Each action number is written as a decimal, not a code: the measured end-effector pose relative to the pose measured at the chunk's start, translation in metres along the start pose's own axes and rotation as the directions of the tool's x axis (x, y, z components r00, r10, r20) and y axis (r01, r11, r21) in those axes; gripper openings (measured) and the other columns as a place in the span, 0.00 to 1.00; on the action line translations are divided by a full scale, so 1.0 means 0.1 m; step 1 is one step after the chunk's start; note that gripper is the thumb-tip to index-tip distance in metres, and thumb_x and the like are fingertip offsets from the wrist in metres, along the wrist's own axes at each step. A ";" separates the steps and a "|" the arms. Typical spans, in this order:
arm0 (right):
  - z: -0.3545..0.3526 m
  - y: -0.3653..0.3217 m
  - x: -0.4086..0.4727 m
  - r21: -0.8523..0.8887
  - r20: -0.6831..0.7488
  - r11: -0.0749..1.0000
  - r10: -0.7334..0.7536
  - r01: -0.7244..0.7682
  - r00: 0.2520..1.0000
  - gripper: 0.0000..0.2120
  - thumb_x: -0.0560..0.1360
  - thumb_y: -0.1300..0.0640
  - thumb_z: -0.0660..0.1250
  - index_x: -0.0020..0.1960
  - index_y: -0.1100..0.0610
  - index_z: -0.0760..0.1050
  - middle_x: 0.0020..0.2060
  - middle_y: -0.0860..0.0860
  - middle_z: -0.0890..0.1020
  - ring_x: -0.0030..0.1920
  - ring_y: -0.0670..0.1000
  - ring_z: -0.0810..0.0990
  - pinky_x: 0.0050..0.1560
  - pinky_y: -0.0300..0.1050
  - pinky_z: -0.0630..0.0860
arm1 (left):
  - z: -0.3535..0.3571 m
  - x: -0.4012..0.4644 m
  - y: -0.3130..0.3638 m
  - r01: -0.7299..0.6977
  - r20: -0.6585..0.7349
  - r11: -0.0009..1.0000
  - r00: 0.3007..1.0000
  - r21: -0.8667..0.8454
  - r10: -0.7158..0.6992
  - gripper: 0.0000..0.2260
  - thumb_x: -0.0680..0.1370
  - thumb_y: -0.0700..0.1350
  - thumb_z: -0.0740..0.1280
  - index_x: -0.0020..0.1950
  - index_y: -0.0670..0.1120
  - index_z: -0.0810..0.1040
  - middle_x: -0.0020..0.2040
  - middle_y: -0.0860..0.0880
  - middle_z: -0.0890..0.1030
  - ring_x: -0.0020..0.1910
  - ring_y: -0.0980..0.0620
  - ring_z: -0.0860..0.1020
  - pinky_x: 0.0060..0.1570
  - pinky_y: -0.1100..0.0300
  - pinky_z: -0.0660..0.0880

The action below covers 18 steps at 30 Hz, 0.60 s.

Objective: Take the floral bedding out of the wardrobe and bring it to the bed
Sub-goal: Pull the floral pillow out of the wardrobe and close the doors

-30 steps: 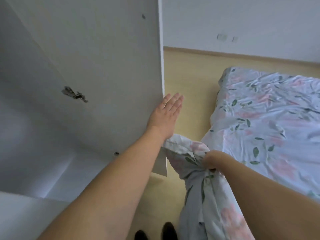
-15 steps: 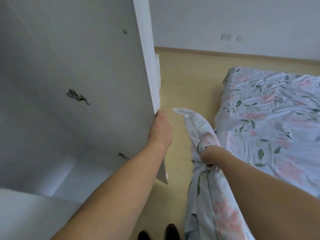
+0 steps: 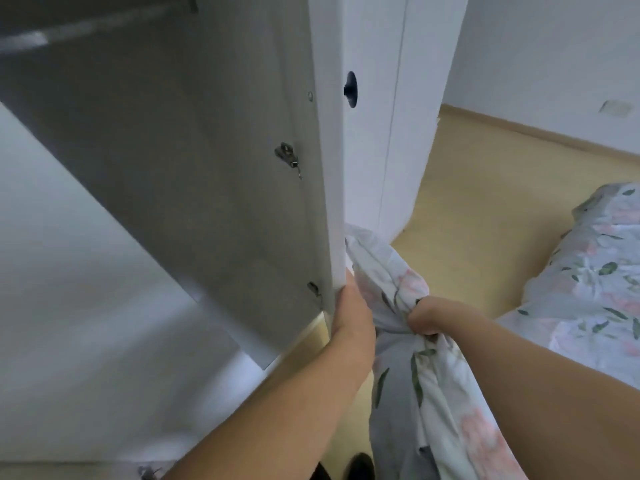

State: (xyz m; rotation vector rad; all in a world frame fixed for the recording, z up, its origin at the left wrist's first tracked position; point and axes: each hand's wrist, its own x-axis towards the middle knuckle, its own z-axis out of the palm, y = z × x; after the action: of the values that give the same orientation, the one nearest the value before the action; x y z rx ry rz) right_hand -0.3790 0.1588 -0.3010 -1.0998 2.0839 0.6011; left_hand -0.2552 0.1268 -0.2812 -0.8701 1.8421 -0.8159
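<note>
Fingers of right hand [image 3: 424,315] bunched tight round white floral-print bedding cloth [image 3: 412,362]; left hand [image 3: 351,315] grips white wardrobe door edge [image 3: 332,202], fingers hidden behind it.

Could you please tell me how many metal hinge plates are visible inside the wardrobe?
3. The upper hinge sits midway up the side panel, the lower hinge just above the left hand, and a third hinge at the bottom edge. Others may be hidden.

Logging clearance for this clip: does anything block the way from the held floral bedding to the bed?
Nothing visible does. The right hand grips the floral bedding, and only bare wooden floor lies between it and the bed at right. The wardrobe door, gripped by the left hand, stands on the opposite side.
</note>
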 end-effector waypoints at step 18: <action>-0.06 -1.44 0.06 -0.496 0.163 0.787 -0.329 0.366 0.930 0.24 0.76 0.52 0.67 0.67 0.66 0.71 0.65 0.61 0.74 0.63 0.60 0.74 0.68 0.51 0.68 | 1.90 0.33 -1.12 0.333 -0.025 0.812 0.920 -0.478 -0.392 0.27 0.83 0.45 0.49 0.79 0.40 0.42 0.80 0.44 0.39 0.78 0.44 0.40 0.74 0.42 0.42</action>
State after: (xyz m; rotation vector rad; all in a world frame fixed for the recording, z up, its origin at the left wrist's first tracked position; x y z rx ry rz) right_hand -0.2624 0.0753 -0.3129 -1.6965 1.6238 1.0321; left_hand -0.0666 0.0069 -0.2737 -1.5513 2.0517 -0.6683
